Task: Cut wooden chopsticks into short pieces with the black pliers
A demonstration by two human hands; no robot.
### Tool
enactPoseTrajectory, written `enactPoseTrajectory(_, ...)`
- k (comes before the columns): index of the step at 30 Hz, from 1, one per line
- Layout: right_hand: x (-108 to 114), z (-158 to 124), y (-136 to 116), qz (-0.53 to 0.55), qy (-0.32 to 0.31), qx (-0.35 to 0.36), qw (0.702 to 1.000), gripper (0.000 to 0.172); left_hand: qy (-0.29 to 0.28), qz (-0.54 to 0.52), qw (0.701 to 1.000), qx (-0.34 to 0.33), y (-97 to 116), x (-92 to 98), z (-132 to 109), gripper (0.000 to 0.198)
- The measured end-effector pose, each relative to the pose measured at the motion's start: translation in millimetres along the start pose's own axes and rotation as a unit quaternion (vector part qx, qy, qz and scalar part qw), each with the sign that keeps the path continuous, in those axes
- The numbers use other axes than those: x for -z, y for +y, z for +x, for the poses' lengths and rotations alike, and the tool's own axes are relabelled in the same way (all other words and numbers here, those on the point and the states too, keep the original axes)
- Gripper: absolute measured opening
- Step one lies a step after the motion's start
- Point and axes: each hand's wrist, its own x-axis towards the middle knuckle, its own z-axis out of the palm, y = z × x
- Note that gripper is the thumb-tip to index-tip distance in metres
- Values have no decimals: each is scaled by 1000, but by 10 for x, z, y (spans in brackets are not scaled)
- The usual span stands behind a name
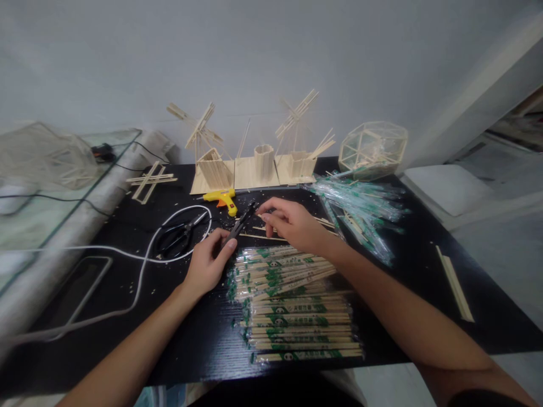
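My left hand [211, 260] is closed round a slim black tool [240, 222], which points up and away; its exact kind is not clear. Just right of the tool's tip is my right hand [292, 223], fingers bent in a loose pinch; anything between them is too small to make out. Loose thin wooden sticks [265, 233] lie behind and below my right hand, partly hidden by it. Close in front of both hands are several wrapped chopsticks [297, 308] in clear and green packaging. Beyond the tool lies a yellow glue gun [223, 198].
Stick-built windmill models [214, 172] stand along the wall. Empty wrappers [365, 203] and a polyhedral stick frame [375, 148] are at the right. On the left are black-handled pliers or scissors [176, 240], a white cable [146, 265], and crossed sticks [150, 181]. Sticks [453, 282] lie far right.
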Motion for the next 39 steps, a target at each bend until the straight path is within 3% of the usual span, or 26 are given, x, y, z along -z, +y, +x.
enactPoseTrajectory(19, -24, 25, -19, 58, -5, -41, 997, 13, 9, 43, 999, -12, 31, 1, -5, 33)
enactPoseTrajectory(39, -46, 27, -63, 87, -35, -15, 996, 21, 55, 81, 993, -71, 32, 2, -5, 32)
